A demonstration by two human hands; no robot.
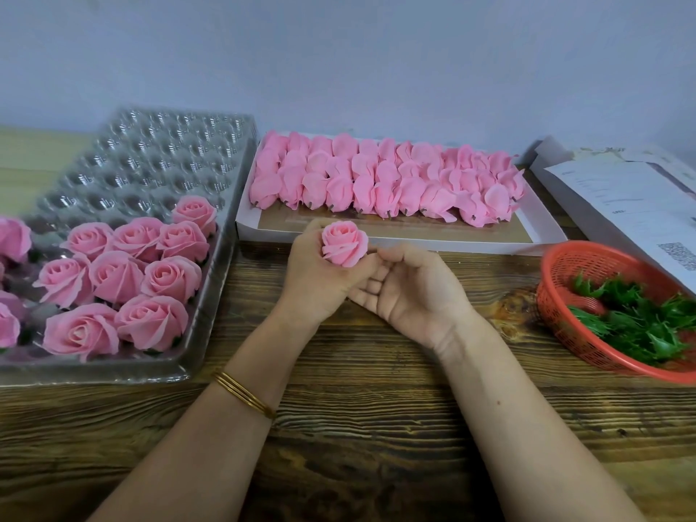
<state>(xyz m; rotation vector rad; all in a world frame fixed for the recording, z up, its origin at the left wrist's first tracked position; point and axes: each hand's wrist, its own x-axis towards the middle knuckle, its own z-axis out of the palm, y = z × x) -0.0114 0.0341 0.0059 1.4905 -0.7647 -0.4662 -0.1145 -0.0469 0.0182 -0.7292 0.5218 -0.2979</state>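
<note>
My left hand (316, 275) grips a pink artificial rose head (344, 244) from below, bloom facing up, just in front of the white box. My right hand (412, 288) lies beside it, palm up with fingers curled; its thumb and forefinger touch the rose's right side at the lower petals. A clear plastic cell tray (211, 258) at the left holds several finished pink roses (116, 273) in its near cells; the far cells are vacant.
A shallow white cardboard box (542, 224) behind my hands holds rows of unshaped pink rose buds (384, 182). A red mesh basket (565, 265) of green leaf calyxes (636, 322) stands at the right. Papers (625, 197) lie at the far right. The wooden table (357, 427) runs toward me.
</note>
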